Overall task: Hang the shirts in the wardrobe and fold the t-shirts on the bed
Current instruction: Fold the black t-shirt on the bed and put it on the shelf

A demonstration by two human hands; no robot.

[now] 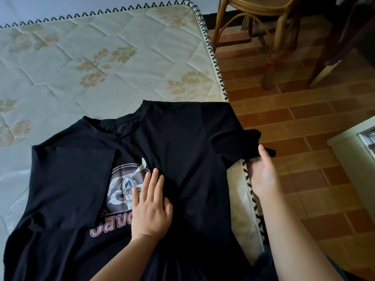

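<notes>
— How is the black t-shirt point(188, 142) laid?
— Flat on the mattress point(101, 57), rabbit print upward, one side folded inward; pressed by the left hand point(151, 207), fingers straight.
— And the edge?
— The right sleeve point(237, 142) is pinched by the right hand point(262, 173) past the stitched edge point(215, 63), over the tiled floor point(304, 118).

T-shirt point(182, 149) hem cut off below, print point(123, 189) partly covered, chair point(263, 7) cropped
</notes>
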